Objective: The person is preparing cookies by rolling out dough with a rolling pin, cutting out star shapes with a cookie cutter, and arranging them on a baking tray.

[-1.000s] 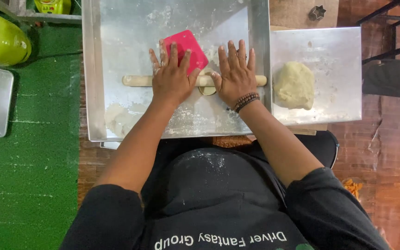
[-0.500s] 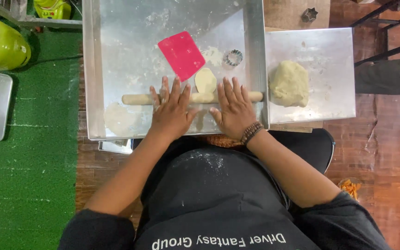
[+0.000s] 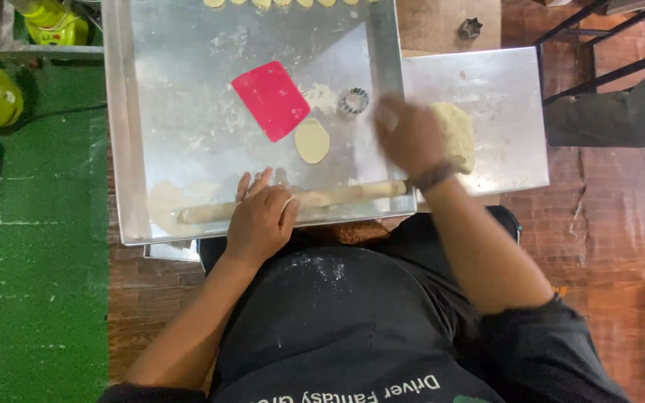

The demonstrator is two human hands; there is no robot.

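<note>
My left hand (image 3: 261,216) rests flat and open on the wooden rolling pin (image 3: 300,201) near the steel tray's front rim (image 3: 125,149); my blurred right hand (image 3: 406,134) reaches the soft dough lump (image 3: 458,134), grip unclear; I'd scoop it underneath since it looks sticky

The left hand (image 3: 263,218) lies palm down, fingers spread forward, forearm bent in from the left. The right hand (image 3: 410,134) is blurred, raised forward, wrist banded.
</note>
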